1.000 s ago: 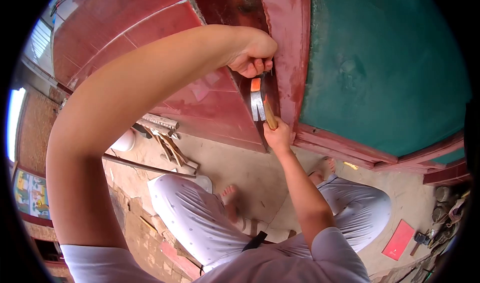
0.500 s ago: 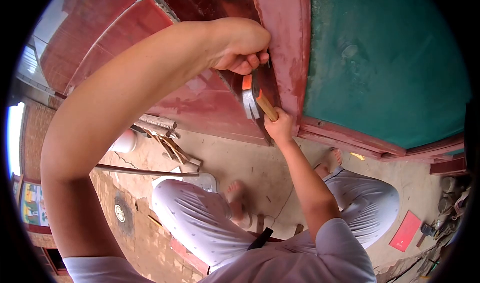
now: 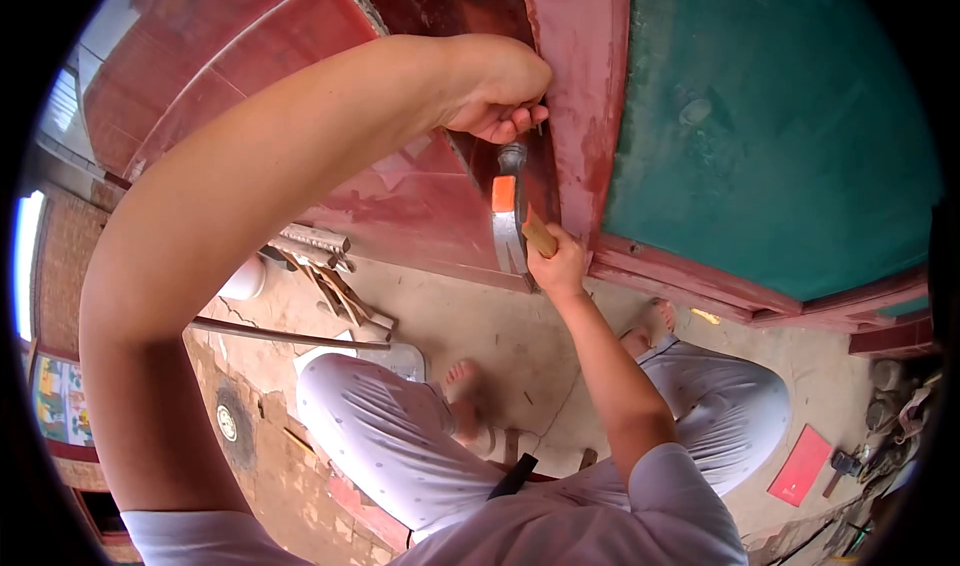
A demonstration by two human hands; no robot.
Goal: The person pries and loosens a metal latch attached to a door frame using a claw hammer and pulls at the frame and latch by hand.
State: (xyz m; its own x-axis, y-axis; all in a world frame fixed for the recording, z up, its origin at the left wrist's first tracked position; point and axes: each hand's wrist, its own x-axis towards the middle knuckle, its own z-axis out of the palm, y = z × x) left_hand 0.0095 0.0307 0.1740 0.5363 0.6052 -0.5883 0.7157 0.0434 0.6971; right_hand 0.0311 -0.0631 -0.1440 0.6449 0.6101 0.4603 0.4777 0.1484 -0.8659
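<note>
My right hand [image 3: 560, 266] is wrapped round the wooden handle of a claw hammer [image 3: 507, 196]. The hammer's metal head has an orange patch; its claw points down and its striking face points up, just below my left fingers. My left hand [image 3: 500, 106] is raised against the dark red door frame [image 3: 540, 176], fingers curled and pinched together. Whatever those fingers hold is too small and too hidden to name. To the right of both hands is a green mesh panel [image 3: 740, 136] bordered by pinkish-red wood.
Red tiled wall [image 3: 400, 211] lies left of the frame. Wooden sticks [image 3: 335, 286] and a long pole [image 3: 290, 336] are on the lower left. On the floor at right lie a red flat piece [image 3: 800, 466], a second hammer-like tool [image 3: 843, 466] and assorted clutter.
The hammer has moved down a little, away from my left fingers, so its striking face now shows. My left hand stays at the frame with its fingers still curled.
</note>
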